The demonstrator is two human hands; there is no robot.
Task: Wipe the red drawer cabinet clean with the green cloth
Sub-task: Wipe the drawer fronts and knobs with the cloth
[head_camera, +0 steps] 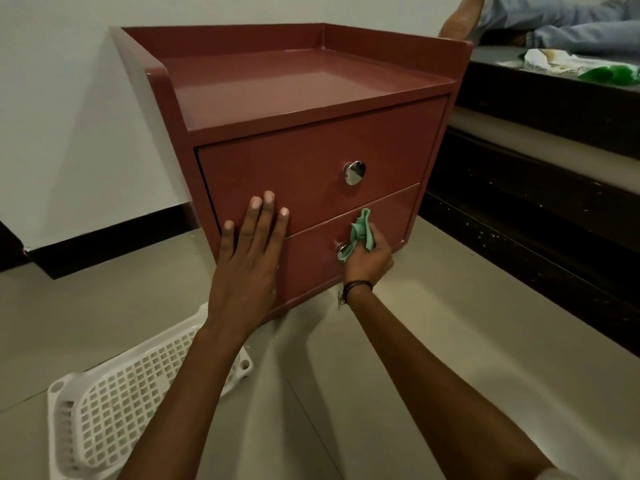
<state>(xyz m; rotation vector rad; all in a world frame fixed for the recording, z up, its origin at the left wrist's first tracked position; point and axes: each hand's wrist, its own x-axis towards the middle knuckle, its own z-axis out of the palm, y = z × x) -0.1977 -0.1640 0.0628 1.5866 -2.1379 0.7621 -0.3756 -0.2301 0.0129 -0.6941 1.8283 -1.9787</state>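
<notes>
The bare left forearm (180, 393) and right forearm (433, 375) reach up from six o'clock. The right hand (369, 261), with a dark cord wristband (358, 285), has its fingers curled tight round the green cloth (360, 233). The cloth is soft and bunched, its long axis running from seven to one o'clock, and its lower end is pressed over the lower knob (340, 248), which is mostly covered. At nine o'clock from it the left hand (247, 268) lies flat, fingers straight and slightly spread, pressed across the seam between the two drawer fronts; the hands are apart. Both rest on the red drawer cabinet (294, 98), which stands on the floor in the middle of the view. It is a glossy, smooth box with rounded corners and a raised lip on three sides of its top. Its front faces six o'clock, and its width runs from about eight to two o'clock. The upper knob (354, 172) is a round, mirror-bright metal disc. At seven o'clock from the cabinet a white plastic lattice basket (114, 393) lies tilted on the pale, matte floor (450, 323). A white wall (69, 116) with black skirting (104, 244) stands behind at ten o'clock. At three o'clock a dark stepped platform (536, 188) touches the cabinet's side. On it, at one o'clock, lie a crumpled white and green bag (554, 64) whose print is too small to read, and a person's denim-clad legs (571, 26).
</notes>
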